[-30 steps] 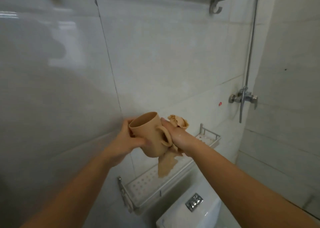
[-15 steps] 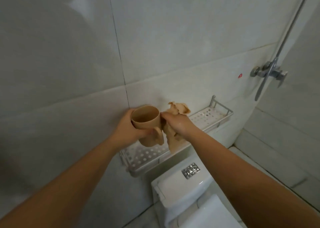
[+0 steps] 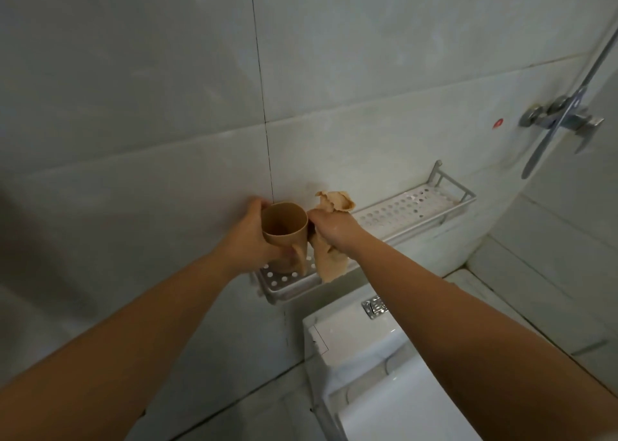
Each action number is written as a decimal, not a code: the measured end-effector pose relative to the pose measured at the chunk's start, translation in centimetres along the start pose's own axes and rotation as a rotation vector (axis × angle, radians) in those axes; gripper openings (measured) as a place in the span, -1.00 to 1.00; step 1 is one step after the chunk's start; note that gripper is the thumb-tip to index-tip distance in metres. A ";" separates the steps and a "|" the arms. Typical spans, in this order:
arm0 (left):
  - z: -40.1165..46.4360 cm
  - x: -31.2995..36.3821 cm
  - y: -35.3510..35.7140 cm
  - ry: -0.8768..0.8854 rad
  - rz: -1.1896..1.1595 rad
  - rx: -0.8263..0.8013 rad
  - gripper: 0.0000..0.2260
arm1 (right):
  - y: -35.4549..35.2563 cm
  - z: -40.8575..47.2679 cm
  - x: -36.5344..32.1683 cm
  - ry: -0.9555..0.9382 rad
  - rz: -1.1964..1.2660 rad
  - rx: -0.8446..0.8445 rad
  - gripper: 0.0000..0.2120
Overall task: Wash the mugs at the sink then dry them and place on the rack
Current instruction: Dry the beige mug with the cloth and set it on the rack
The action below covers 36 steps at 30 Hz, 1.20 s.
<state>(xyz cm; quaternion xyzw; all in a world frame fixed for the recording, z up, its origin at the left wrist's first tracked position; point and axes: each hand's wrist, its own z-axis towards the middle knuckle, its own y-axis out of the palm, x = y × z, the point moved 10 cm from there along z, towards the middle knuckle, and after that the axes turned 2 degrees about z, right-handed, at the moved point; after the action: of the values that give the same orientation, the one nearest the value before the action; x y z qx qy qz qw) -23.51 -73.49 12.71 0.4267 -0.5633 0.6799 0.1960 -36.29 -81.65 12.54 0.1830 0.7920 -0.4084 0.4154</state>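
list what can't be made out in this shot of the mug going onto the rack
- Mug base, head view: left hand covers it, so contact with the rack is unclear.
- Left hand's fingertips: behind the mug.
- Right hand grip on the cloth: fingers curl under, out of sight.
- Rack's middle: behind the right hand and cloth.
- Toilet tank: cut by the bottom edge.

Tan mug upright, over perforated rack
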 end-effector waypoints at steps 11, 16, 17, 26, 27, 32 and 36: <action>-1.0 0.6 -0.7 -0.012 0.322 0.116 -0.20 | 0.8 -0.4 1.3 0.096 0.104 -0.046 -0.77; -1.8 0.5 -0.9 -0.079 0.433 0.047 -0.03 | 0.1 -0.7 0.8 0.079 0.078 0.004 -0.76; -1.9 0.6 -1.2 -0.096 0.468 0.033 -0.05 | -0.5 -0.9 0.5 0.073 0.083 0.019 -0.79; -0.4 9.6 -8.0 -0.039 0.057 0.129 -0.78 | -8.8 -4.5 -9.8 -0.267 -0.168 0.068 -0.89; -0.2 11.3 -8.4 -0.023 -0.012 0.088 -0.74 | -9.3 -5.1 -11.2 -0.279 -0.204 0.041 -0.87; -0.4 19.6 -9.1 0.087 -0.247 -0.204 -0.43 | -11.0 -9.2 -18.9 -0.391 -0.344 -0.068 -0.85; -1.1 25.1 -12.3 0.262 -0.318 -0.144 -0.84 | -13.6 -11.4 -23.4 -0.454 -0.249 -0.015 -0.77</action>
<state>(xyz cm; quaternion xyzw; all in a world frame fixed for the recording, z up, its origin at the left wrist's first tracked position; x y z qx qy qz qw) -28.74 -74.27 40.14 0.4031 -0.5059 0.6480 0.4021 -36.92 -79.56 41.81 -0.0155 0.6978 -0.4813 0.5303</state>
